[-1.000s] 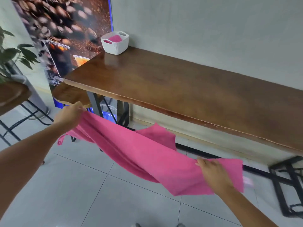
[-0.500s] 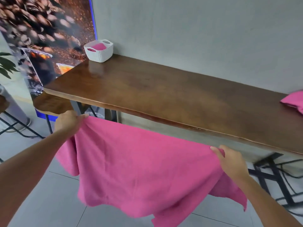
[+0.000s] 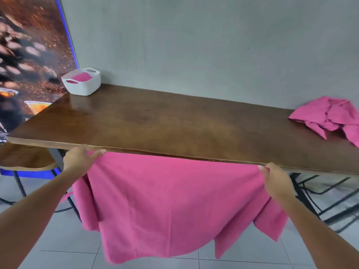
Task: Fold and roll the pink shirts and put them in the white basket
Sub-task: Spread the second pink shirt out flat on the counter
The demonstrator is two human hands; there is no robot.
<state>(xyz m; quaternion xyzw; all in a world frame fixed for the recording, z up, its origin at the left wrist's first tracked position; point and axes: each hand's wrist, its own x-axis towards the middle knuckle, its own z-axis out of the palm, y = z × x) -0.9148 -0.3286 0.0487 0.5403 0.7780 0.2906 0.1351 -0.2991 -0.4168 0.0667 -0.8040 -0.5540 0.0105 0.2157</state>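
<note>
Lifted higher since a moment ago, pink shirt [image 3: 165,200] now spread wide right at the table's [image 3: 174,123] near edge. Pinched at its top corners by left hand [image 3: 81,158] and right hand [image 3: 275,181]. White basket [image 3: 82,82] at far left corner, crumpled pink shirt [image 3: 328,115] by right edge.

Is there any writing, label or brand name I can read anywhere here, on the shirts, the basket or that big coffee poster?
None can be read.
Held pink shirt: plain, no print or tag showing.
Crumpled pink shirt on the table: no writing showing.
White basket: no label showing.
Coffee poster: blurred, only beans and glasses, no words.
</note>
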